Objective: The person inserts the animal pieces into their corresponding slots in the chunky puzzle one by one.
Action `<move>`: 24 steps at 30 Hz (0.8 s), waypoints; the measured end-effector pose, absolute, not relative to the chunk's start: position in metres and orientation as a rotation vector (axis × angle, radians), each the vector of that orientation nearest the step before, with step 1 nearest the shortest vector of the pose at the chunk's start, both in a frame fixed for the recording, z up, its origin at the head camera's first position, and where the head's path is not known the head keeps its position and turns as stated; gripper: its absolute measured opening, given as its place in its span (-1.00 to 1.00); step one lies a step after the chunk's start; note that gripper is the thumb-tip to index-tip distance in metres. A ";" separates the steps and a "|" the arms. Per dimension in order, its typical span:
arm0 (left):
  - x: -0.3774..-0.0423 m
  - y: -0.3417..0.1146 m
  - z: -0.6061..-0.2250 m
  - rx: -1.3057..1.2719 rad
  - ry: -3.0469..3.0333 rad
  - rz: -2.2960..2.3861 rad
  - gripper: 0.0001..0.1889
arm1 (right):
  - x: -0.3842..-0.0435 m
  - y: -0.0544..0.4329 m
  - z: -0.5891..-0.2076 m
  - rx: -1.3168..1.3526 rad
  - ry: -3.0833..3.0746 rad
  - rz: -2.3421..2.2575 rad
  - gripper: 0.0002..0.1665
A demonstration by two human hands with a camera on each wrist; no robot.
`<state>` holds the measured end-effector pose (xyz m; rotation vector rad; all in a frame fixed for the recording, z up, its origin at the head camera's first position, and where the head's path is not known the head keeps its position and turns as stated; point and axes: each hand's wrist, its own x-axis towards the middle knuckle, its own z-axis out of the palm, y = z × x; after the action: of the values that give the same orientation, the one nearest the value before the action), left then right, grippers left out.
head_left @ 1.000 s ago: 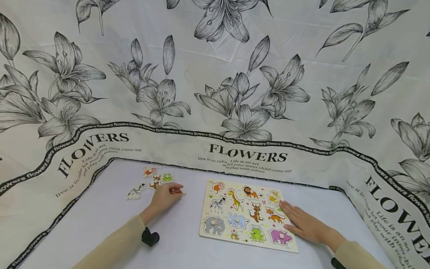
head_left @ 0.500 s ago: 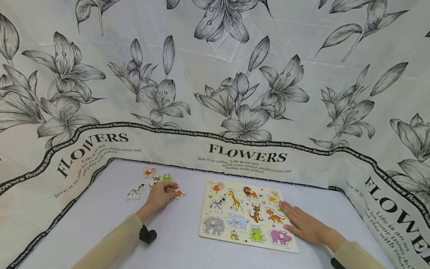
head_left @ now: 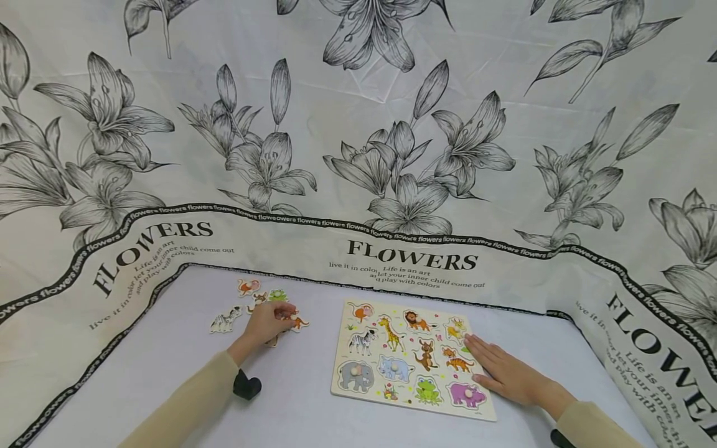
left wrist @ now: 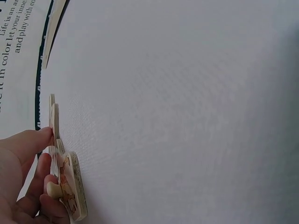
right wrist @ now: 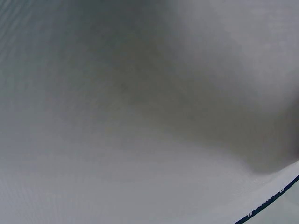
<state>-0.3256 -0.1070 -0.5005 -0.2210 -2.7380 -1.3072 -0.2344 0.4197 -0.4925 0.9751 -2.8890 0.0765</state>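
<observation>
The left hand [head_left: 263, 325] has its thumb and fingers curled around an orange-and-brown knobbed puzzle piece [left wrist: 74, 191], the thumb against one edge. The piece stands nearly on edge, so a loose pinch could let it slip or twist face down; which animal it shows, and whether a second piece is tucked in with it, I cannot tell. A low sweep outward could also nudge its neighbours: just beyond the fingers are the frog piece [head_left: 277, 295] and the partly covered kangaroo piece [head_left: 259, 298], with the monkey piece [head_left: 248, 287] farther off and the zebra piece [head_left: 226, 319] to that hand's left.

Well to its right lies the wooden animal board [head_left: 386, 308]. The right hand [head_left: 506, 371] rests at the board's right edge, fingers straight and close together, gripping nothing; pressing unevenly there could shift the board.
</observation>
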 end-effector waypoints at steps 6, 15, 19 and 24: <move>-0.327 -0.106 -0.498 -0.213 -2.780 -1.292 -0.84 | -0.235 0.420 -0.492 0.974 -2.916 0.083 -0.22; -0.327 -0.105 -0.496 -0.197 -2.813 -1.252 -0.86 | -0.235 0.421 -0.493 0.971 -2.922 0.101 -0.22; -0.327 -0.105 -0.496 -0.209 -2.812 -1.234 -0.86 | -0.234 0.420 -0.493 0.961 -2.935 0.108 -0.22; -0.325 -0.106 -0.495 -0.208 -2.824 -1.197 -0.86 | -0.234 0.420 -0.492 0.952 -2.951 0.113 -0.22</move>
<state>-0.3253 -0.1055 -0.4953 -0.2085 -2.8241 -1.1973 -0.2341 0.4201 -0.4924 0.9517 -2.9507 0.1134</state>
